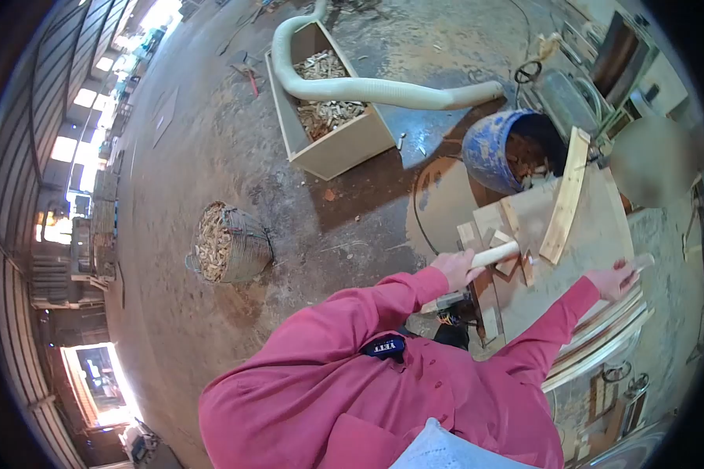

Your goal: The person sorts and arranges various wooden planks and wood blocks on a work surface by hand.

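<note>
My left hand (455,270) is closed around a pale, rounded wooden piece (496,254), which points right over the work table (559,298). Farther right, my right hand (614,281) grips a short pale piece (643,263) near the table's right edge. Small wood blocks (505,264) lie on the table just beyond my left hand's piece. Between the hands and farther off, a long, slightly curved board (567,199) rests on the table.
Beyond the table a blue barrel (489,152) holds wood scraps. A wooden box (344,148) of offcuts has a thick pale hose (383,92) across it. At left stands a wire basket (246,244) of scraps. Long strips (602,336) lie by the table's near right edge.
</note>
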Tool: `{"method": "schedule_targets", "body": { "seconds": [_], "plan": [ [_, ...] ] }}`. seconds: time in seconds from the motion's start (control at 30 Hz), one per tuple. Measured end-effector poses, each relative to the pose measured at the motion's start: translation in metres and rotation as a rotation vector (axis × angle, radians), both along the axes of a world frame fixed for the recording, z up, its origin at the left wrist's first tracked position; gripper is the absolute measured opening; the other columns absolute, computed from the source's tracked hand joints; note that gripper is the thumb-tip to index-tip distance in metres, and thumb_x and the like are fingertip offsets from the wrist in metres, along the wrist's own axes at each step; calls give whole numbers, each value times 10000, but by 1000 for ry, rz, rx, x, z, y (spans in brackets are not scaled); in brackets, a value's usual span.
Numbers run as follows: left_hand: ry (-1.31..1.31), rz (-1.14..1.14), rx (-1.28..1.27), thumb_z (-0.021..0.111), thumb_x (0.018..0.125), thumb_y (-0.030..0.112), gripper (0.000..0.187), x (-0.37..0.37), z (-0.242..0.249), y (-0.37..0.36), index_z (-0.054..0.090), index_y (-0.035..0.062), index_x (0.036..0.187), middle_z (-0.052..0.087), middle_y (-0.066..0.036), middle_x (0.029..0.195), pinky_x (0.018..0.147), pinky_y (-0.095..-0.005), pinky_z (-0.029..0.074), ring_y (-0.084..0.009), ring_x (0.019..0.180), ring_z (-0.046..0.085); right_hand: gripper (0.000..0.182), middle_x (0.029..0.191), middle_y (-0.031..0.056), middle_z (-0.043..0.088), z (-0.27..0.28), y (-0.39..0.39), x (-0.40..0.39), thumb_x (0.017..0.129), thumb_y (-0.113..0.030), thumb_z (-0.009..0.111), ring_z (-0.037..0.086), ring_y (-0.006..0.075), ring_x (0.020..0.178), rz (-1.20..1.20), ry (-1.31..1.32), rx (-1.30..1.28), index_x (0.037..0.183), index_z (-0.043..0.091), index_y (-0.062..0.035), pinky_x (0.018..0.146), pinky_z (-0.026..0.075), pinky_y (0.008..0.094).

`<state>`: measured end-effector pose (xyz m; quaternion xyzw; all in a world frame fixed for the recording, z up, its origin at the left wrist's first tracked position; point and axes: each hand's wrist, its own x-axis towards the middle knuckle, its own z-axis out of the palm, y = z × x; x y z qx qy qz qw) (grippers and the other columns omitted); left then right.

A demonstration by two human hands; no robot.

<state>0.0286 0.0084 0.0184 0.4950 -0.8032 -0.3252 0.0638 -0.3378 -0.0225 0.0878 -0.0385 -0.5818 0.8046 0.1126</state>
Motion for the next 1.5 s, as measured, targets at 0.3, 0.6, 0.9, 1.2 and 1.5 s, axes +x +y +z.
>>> {"method": "schedule_targets", "body": {
  "seconds": [0.3, 0.6, 0.9, 1.2, 1.5],
  "plan": [
    [101, -4, 92, 612, 981, 500, 504, 71, -12, 20, 571, 12, 1098, 716, -253, 915, 769, -540, 565, -457, 858, 710, 493, 1311, 184, 660, 107, -100, 302, 882, -253, 820, 622, 346, 1225, 1131, 1117, 521, 1293, 682, -18, 1051, 476, 418],
    [-61, -26, 131, 523, 986, 551, 597, 66, -34, 19, 658, -25, 1072, 716, -281, 935, 798, -568, 552, -483, 906, 699, 765, 1465, 294, 528, -54, 162, 158, 928, -493, 706, 460, 431, 1404, 731, 411, 1397, 1437, 523, 48, 1192, 353, 476],
    [-130, -108, -67, 538, 1020, 551, 536, 48, -3, 25, 525, 15, 1031, 691, -298, 859, 726, -610, 521, -521, 830, 674, 710, 1606, 208, 380, -52, 294, 65, 958, -490, 638, 268, 393, 1531, 329, 278, 1618, 1478, 504, -26, 1223, 247, 576],
    [-172, -84, -68, 554, 1018, 533, 518, 40, -8, 28, 539, 16, 1047, 694, -307, 893, 755, -613, 511, -523, 869, 672, 653, 1504, 180, 485, -88, 259, 94, 938, -389, 630, 315, 350, 1507, 421, 475, 1807, 1434, 523, 22, 1255, 139, 619],
    [-132, -73, -81, 571, 1007, 539, 520, 42, -11, 22, 544, 20, 1028, 691, -285, 938, 760, -609, 500, -517, 887, 661, 408, 1112, 137, 676, -111, 152, 50, 911, -333, 704, 623, 370, 1077, 659, 395, 1361, 1230, 669, -82, 941, 493, 514]
  ]
}}
